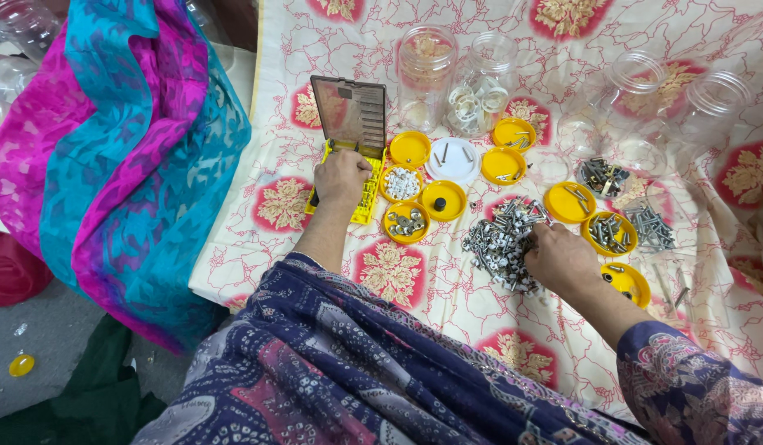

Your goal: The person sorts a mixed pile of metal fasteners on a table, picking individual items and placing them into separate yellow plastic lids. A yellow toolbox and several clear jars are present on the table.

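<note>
Resting on the yellow compartment case (366, 185) with its lid raised, the left hand (342, 176) was seen from the head camera, fingers curled over its edge. The right hand (560, 257) was pressed into the pile of metal screws (498, 241), fingers pinching among them, beside yellow lids (569, 203).

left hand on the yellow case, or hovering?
Touching. Head view: the left hand lies flat on the yellow case, covering its open tray with no gap showing.
</note>
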